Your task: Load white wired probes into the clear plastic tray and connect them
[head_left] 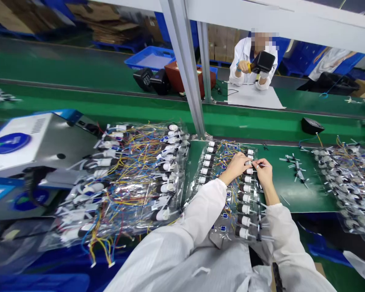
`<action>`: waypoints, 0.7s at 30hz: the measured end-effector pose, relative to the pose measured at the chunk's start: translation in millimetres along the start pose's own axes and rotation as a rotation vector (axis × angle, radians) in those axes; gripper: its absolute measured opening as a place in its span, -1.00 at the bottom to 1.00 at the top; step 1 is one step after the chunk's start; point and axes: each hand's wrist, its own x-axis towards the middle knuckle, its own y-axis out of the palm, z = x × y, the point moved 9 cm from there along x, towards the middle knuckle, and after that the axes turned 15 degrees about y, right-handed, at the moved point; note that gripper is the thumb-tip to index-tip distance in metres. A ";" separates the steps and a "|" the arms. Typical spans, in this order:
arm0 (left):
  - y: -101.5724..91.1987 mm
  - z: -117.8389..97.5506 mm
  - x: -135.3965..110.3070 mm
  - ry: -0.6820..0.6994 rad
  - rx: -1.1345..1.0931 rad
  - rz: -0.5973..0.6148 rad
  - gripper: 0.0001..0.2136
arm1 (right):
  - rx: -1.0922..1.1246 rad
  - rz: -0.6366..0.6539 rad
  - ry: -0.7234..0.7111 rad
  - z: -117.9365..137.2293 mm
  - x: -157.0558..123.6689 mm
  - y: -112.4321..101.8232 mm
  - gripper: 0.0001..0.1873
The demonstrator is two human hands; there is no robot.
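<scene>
Just between hands [237,164]: small white part [248,162], right at fingertips.

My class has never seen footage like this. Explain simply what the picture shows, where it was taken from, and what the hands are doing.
There is no robot here: the left hand and right hand are a person's own, bare, below white sleeves. The one picture comes from a camera worn on that person's head, looking forward and down.

On the green workbench, the fingertips meet over rows of white-and-black cylindrical parts. The right hand appears to pinch a thin pale strip; what the left one grips is too small to tell. Tangled coloured wires lie to the left, and small loose pieces to the right. Across the bench, a co-worker holds a black device.
</scene>
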 end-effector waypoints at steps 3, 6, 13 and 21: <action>0.5 -0.9 0.4 0.009 -0.012 -0.004 -0.75 | -0.012 0.005 -0.002 -3.1 1.6 0.9 -0.60; 0.3 -1.5 0.7 0.013 -0.022 -0.011 -0.77 | -0.025 0.009 -0.002 -5.5 3.5 1.6 -0.60; 3.4 -2.1 1.8 0.047 -0.034 0.011 -0.79 | -0.140 -0.008 -0.020 -3.2 6.8 2.5 -0.60; 2.3 -1.0 1.7 0.044 -0.020 0.009 -0.76 | -0.035 0.044 -0.038 4.4 -0.2 1.4 -0.63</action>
